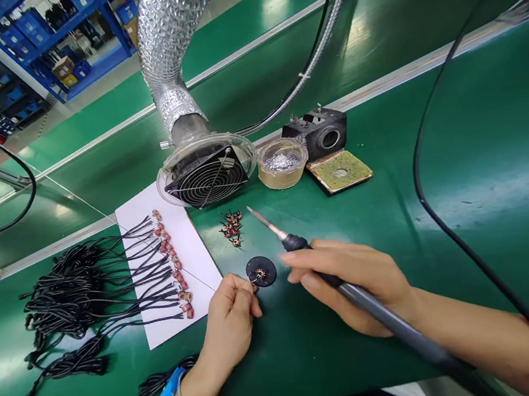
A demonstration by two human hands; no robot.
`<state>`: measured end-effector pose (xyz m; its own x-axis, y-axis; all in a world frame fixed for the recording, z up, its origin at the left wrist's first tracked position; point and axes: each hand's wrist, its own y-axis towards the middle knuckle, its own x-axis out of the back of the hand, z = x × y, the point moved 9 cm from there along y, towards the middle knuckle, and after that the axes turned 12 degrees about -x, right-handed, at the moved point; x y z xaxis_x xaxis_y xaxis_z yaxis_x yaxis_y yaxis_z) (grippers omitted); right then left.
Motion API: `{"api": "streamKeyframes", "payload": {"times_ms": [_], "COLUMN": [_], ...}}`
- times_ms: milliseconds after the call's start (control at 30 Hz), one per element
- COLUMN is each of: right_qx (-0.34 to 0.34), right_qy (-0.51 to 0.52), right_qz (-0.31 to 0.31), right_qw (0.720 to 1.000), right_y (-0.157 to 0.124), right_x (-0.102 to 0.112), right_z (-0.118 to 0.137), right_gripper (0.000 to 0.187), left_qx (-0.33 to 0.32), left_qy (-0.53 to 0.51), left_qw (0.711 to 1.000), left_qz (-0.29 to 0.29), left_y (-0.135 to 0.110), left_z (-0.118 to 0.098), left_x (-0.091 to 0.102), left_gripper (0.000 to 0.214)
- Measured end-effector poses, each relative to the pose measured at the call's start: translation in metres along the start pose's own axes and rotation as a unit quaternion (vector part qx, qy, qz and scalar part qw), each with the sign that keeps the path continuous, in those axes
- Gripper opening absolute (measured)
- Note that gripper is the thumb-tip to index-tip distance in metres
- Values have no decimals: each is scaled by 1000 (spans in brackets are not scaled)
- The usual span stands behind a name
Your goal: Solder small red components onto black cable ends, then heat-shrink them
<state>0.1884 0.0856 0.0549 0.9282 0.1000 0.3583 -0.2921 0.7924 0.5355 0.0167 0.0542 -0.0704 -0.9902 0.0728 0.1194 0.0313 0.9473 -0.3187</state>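
Observation:
My right hand (360, 283) is closed around a soldering iron (324, 269), its tip pointing up and left, raised off the green bench. My left hand (233, 315) pinches a thin solder wire (200, 280) that runs in from the upper left. Just beyond its fingertips lies a round black disc (266, 266) with a small copper-wound part (260, 274) on it. The iron's tip is apart from this part. Several more small copper-wound parts (233, 227) lie in a loose pile behind the disc.
On the left, a bundle of black cables (65, 295) has ends with reddish coils (173, 260) on white paper (165, 329). Behind stand a fume extractor (205, 181), a round tub (281, 175), an iron holder (319, 131) and a yellow sponge tray (346, 171). A black cord (418, 179) hangs at right.

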Motion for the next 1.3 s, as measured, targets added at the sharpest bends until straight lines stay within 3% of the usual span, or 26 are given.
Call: {"api": "streamKeyframes", "payload": {"times_ms": [133, 300, 1300], "right_qx": [-16, -53, -29], "right_qy": [11, 28, 59], "right_qz": [6, 27, 30], "right_qw": [1000, 998, 997], "right_y": [-3, -7, -8], "right_x": [13, 11, 4], "right_z": [11, 7, 6], "right_gripper": [33, 22, 25], "left_qx": [-19, -19, -25], "left_qy": [-5, -1, 7], "left_qw": [1000, 1000, 1000], "left_qz": [13, 14, 13], "left_y": [0, 1, 0], "left_z": [-3, -5, -7], "left_x": [-3, -5, -4], "left_gripper": [33, 29, 32]}}
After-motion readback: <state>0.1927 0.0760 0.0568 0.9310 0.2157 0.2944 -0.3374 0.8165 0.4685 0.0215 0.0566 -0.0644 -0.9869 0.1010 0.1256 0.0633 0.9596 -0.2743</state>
